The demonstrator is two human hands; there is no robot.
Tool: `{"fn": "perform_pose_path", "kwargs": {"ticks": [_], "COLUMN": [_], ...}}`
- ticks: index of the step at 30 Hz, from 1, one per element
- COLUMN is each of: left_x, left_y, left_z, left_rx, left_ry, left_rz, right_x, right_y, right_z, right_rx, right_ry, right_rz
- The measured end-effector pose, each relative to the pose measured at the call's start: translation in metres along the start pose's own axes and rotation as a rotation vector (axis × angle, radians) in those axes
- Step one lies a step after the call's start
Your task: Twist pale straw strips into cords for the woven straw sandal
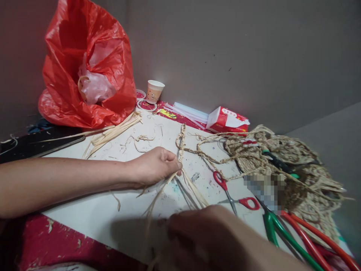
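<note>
My left hand [158, 165] is closed in a pinch on a braided straw strand [182, 140] at the middle of the white board. Below the pinch, loose pale straw strips [194, 187] fan out toward the front in two bunches. Dark and blurred, my right hand [197, 233] is low in the view, near the ends of these strips; its fingers and anything in them cannot be made out. Red-handled scissors [225, 184] lie half open to the right of the braid. A large pile of braided straw cord [293, 150] rests farther right.
A red plastic bag [118, 75] stands at the back left, beside loose straw [113, 135]. A paper cup [155, 91] and a red tissue pack [227, 119] are at the back. Green-handled [290, 237] and red-handled tools [307, 235] lie at the front right.
</note>
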State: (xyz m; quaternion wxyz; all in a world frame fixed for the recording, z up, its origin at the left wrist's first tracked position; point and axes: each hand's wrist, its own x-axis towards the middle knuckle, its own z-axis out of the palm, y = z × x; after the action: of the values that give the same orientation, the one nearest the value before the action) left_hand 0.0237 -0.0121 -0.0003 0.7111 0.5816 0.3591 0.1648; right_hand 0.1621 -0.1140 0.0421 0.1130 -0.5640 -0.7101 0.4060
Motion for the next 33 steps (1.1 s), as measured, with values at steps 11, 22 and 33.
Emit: {"fn": "perform_pose_path", "kwargs": {"ticks": [11, 22, 33], "left_x": [0.004, 0.005, -0.011], "left_y": [-0.004, -0.005, 0.059], "left_z": [0.0, -0.004, -0.042], "left_rx": [-0.113, 0.052, 0.688], "left_ry": [-0.191, -0.295, -0.202], "left_rz": [0.086, 0.065, -0.027], "right_x": [0.048, 0.054, 0.055], "right_y": [0.043, 0.059, 0.057], "right_z": [-0.003, -0.016, -0.017], "right_rx": [0.584, 0.606, 0.976], "right_ry": [0.069, -0.021, -0.074], "right_rz": [0.136, 0.077, 0.106]}}
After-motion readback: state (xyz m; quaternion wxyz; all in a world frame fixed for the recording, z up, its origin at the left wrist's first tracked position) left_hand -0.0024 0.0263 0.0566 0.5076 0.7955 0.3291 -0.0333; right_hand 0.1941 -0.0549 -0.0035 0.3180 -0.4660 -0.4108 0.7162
